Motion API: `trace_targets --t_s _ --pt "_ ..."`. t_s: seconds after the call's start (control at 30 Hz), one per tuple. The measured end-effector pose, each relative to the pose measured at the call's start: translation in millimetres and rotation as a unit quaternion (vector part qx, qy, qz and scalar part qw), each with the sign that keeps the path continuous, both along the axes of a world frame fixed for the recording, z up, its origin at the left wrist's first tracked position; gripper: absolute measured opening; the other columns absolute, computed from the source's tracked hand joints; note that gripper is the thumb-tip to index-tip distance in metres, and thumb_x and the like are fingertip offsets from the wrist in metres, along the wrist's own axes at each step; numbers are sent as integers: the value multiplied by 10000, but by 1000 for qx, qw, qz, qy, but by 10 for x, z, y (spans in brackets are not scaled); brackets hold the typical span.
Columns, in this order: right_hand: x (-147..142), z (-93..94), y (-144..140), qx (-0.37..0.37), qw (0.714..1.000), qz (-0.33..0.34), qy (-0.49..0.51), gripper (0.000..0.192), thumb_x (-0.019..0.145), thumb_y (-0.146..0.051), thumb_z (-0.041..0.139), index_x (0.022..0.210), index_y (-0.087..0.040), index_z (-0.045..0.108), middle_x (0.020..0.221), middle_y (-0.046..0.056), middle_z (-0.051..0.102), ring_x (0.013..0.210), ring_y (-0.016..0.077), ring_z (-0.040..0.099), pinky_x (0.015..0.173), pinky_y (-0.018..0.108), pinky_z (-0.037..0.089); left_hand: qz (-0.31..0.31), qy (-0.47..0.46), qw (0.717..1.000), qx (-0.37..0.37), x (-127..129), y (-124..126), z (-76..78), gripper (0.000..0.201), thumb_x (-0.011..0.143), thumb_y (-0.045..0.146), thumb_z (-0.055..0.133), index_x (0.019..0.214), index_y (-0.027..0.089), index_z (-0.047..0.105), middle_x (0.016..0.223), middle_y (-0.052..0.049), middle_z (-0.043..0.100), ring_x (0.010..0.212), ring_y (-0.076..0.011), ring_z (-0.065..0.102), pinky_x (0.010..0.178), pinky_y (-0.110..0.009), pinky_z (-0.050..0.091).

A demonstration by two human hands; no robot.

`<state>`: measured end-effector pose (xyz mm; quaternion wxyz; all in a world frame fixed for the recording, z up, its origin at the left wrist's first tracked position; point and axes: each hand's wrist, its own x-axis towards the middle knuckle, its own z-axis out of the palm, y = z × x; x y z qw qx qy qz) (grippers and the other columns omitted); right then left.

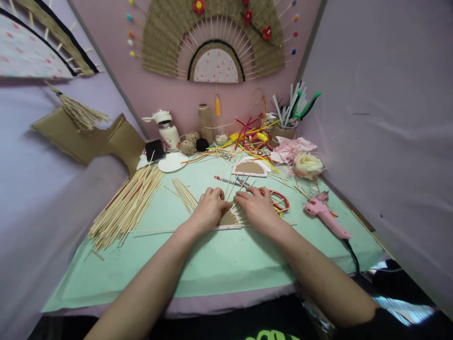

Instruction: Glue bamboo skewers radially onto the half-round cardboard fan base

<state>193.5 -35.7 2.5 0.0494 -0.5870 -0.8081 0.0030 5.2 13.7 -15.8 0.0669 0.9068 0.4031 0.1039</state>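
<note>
My left hand [209, 210] and my right hand [259, 209] rest side by side on the mint-green mat [219, 264], both pressing down on a small half-round cardboard piece [228, 220] with thin wooden sticks fanning out from it. The fingers of both hands lie on the sticks; the cardboard shows only in the gap between the hands. A second half-round cardboard piece [249, 168] with a pink rim lies farther back on the mat.
A big pile of bamboo sticks [127, 205] lies at the left, a smaller bundle [184, 193] near my left hand. A pink glue gun [327, 217] lies at the right, red-handled scissors [278, 198] behind my right hand. Twine spools, a jar and pipe cleaners crowd the back edge.
</note>
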Motion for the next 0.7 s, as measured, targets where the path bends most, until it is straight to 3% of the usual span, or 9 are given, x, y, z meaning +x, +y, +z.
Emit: trace_targets --t_s 0.37,0.53,0.7 --pt "34 9 -25 17 1000 3 17 315 971 -137 460 1189 -250 657 1330 50 660 1254 306 465 952 467 263 -5 -14 1000 -1 -3 5 -5 306 940 196 515 1036 302 786 1060 -86 578 1002 -247 439 866 -389 412" --pt "145 31 -33 78 995 -33 49 424 932 -70 460 1284 -247 618 1455 37 583 1271 293 457 971 479 258 -2 -17 1000 -10 5 -16 42 339 936 161 491 1039 296 784 1051 -89 571 997 -247 444 873 -392 421" --pt "343 7 -124 146 984 -75 68 430 935 -90 462 1286 -269 633 1384 39 644 1233 282 502 984 480 256 13 -37 999 -14 9 -21 70 421 923 90 441 1141 263 757 1060 -104 576 1005 -244 446 888 -396 436"
